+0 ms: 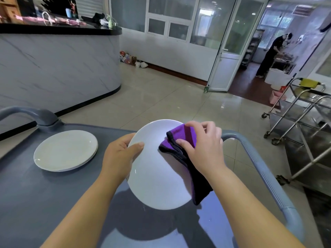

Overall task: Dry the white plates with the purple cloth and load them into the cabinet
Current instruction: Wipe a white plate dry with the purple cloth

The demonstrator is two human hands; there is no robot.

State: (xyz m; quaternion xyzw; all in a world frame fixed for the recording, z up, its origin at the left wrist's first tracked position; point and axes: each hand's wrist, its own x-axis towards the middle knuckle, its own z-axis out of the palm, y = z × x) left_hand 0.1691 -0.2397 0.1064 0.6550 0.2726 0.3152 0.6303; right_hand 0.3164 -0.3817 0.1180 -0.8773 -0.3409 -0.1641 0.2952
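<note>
White plate [157, 176] is held tilted above the grey cart [35, 194], near the middle of my view, and I judge that the step in hand is wiping its face. My left grip [121, 153] pinches the left rim, thumb on top (the fingers behind are hidden). My right grip [202, 147] is curled round the purple cloth [180, 138], pressing it to the far right part of the face.

To do this well I would hold the left pinch firm so the plate cannot tip, sweep the cloth over the whole face down to the near rim, then turn the plate for its back. The cloth's dark tail hangs over the right rim and could snag.

A stack of plates [66, 151] lies to the left on the cart; how many are in it I cannot tell. The held plate's underside is hidden, wetness does not show, and no cabinet is in view.
</note>
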